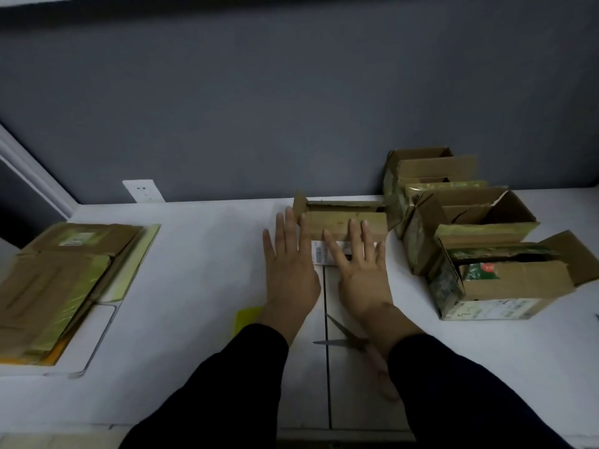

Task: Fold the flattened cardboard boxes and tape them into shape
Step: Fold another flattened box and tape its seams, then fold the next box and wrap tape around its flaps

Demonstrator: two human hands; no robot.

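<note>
At frame centre my left hand (290, 270) and right hand (359, 270) lie flat on the small box (343, 225), each grip spread, clasping nothing. I judge they hold its flap down for taping.

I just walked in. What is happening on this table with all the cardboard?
A person is working on a small cardboard box at the back of the white table. The left hand and the right hand are both flat, fingers straight, laid against its near side; its top is open. A stack of flattened boxes waits on the left, three folded boxes stand open on the right, and scissors lie near the right wrist.
</note>
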